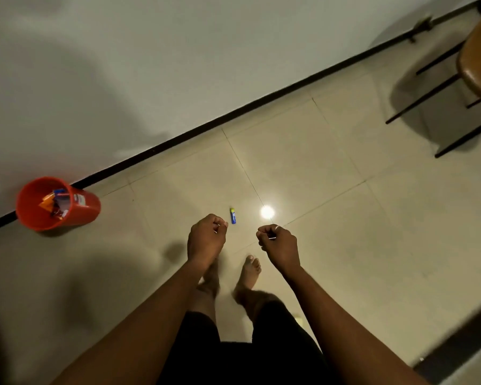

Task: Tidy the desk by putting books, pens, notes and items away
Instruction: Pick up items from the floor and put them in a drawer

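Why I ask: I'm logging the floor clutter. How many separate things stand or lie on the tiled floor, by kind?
Red plastic bin holding wrappers: 1
Small blue cylindrical object, perhaps a battery: 1
Brown-seated chair with dark thin legs: 1
Total: 3

Pale tiled floor [331, 218] meets white wall [150, 65] along black skirting [261, 105], brown chair [478, 51] at right.
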